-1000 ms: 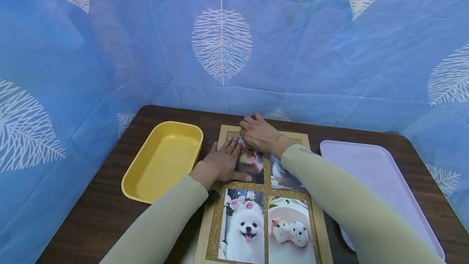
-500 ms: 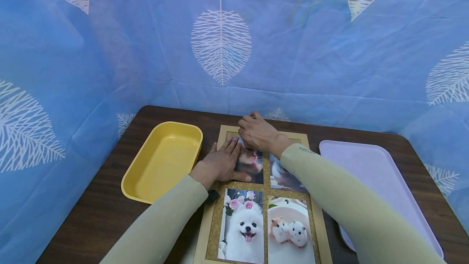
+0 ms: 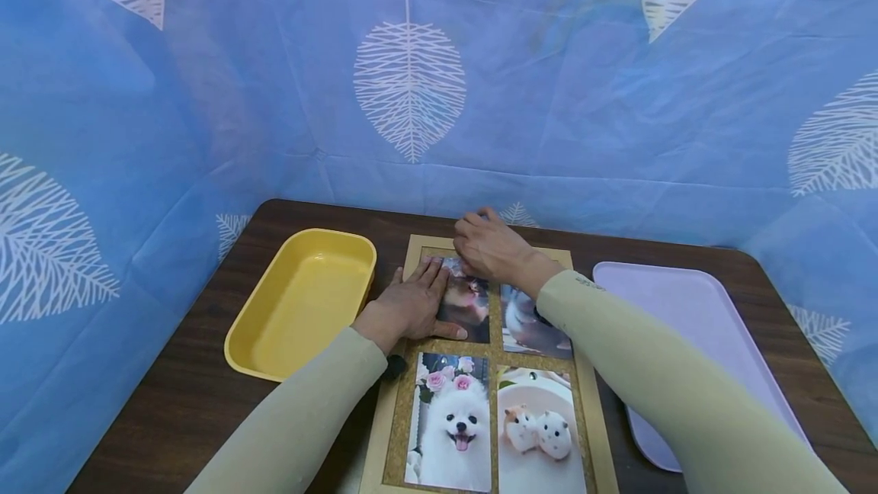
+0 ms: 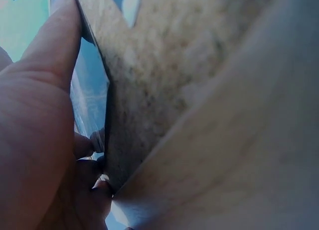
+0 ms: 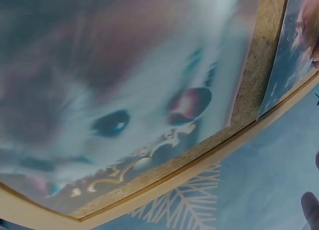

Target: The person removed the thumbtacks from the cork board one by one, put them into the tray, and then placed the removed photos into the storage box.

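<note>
A corkboard in a pale wooden frame (image 3: pixel 595 433) lies on the table with photos on it. My left hand (image 3: pixel 410 305) lies flat with spread fingers on the upper-left photo (image 3: pixel 466 311); its thumb (image 4: pixel 52 45) shows in the left wrist view. Over that photo's top edge is my right hand (image 3: pixel 495 251), fingers bent; whatever its fingertips touch is hidden. Beneath the right forearm is the upper-right photo (image 3: pixel 531 326), whose animal eye (image 5: pixel 110 124) fills the right wrist view. Lower down lie a white dog photo (image 3: pixel 449 433) and a hamster photo (image 3: pixel 538 433).
A yellow tray (image 3: pixel 298 311) stands left of the board. To the right lies a flat lilac tray (image 3: pixel 675 326), partly under the right forearm. Blue leaf-printed cloth (image 3: pixel 521 120) hangs behind the dark wooden table (image 3: pixel 171 402).
My right hand has shifted slightly right, uncovering more of the upper-left photo's top. My left hand keeps its place on the photo. The head view has turned slightly.
</note>
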{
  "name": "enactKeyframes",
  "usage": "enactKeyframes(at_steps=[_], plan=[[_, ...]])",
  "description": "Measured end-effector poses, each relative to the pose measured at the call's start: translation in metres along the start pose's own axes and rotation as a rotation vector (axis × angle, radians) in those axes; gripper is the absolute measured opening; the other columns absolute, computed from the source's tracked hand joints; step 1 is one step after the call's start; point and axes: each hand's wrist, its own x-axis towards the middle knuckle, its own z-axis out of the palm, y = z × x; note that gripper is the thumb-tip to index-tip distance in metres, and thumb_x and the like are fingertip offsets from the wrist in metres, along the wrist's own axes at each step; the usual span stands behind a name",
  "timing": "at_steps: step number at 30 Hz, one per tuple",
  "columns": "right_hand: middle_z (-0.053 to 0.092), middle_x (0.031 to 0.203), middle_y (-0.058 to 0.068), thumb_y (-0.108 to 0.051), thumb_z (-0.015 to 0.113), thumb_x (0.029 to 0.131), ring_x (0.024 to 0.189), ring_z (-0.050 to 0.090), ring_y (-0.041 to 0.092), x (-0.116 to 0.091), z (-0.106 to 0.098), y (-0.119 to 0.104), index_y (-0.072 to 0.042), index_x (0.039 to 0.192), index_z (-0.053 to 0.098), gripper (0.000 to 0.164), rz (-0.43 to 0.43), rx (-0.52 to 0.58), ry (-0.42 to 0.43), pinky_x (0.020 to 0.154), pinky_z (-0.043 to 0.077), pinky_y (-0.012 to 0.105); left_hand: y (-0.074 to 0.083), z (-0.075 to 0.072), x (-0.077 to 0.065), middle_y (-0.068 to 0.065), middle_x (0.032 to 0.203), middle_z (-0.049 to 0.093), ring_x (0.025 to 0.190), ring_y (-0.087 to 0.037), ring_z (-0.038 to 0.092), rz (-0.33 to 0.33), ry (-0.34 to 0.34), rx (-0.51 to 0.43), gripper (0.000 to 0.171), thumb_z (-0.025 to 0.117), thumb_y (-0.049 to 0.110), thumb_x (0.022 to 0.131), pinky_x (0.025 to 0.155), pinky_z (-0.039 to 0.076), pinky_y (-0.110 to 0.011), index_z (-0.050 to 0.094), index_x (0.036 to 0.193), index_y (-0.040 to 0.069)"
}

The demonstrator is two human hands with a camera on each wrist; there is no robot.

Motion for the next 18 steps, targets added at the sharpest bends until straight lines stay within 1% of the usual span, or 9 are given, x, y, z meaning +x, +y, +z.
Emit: enactKeyframes(at_steps=[2,7,10,13,18], plan=[[0.063,0.11,0.007,-0.026,0.07,0.102,0.111,0.057,0.03,-0.005,-0.001,0.0,-0.012,0.095,0.072,0.016,0.005,0.01,0.01,0.108,0.044,0.055,0.001,0.0,0.0,-0.006,0.179,-0.006,0.165,-0.025,-0.005,-0.003,0.001,0.0,0.116,0.044,0.089,0.089,0.131,0.013,-0.061,0.004,0.171,0.016],[0.062,0.103,0.006,-0.023,0.066,0.103,0.109,0.058,0.03,-0.019,-0.007,0.0,-0.013,0.091,0.07,0.016,0.027,0.039,0.04,0.108,0.045,0.055,0.001,0.0,-0.001,-0.006,0.179,-0.004,0.166,-0.025,-0.004,-0.007,0.007,-0.011,0.117,0.045,0.089,0.089,0.13,0.015,-0.062,0.006,0.171,0.016],[0.062,0.103,0.006,-0.022,0.066,0.101,0.109,0.058,0.031,-0.031,-0.014,0.004,-0.013,0.091,0.07,0.014,0.048,0.071,0.055,0.108,0.044,0.057,0.001,-0.001,-0.002,-0.007,0.179,-0.003,0.166,-0.026,-0.003,-0.003,0.015,-0.025,0.116,0.047,0.088,0.09,0.13,0.016,-0.062,0.007,0.171,0.015],[0.062,0.101,0.007,-0.019,0.067,0.1,0.106,0.058,0.031,-0.048,-0.02,0.011,-0.013,0.091,0.071,0.011,0.072,0.104,0.076,0.108,0.044,0.058,0.002,-0.001,-0.003,-0.007,0.179,-0.003,0.166,-0.026,-0.003,0.002,0.017,-0.039,0.116,0.049,0.087,0.09,0.13,0.015,-0.061,0.007,0.171,0.015],[0.062,0.097,0.006,-0.017,0.071,0.097,0.1,0.057,0.031,-0.087,-0.023,0.027,-0.011,0.091,0.073,0.008,0.14,0.134,0.105,0.104,0.045,0.061,0.002,-0.001,-0.003,-0.008,0.179,-0.004,0.166,-0.027,-0.003,0.003,0.014,-0.057,0.116,0.049,0.086,0.09,0.13,0.014,-0.062,0.006,0.171,0.015]])
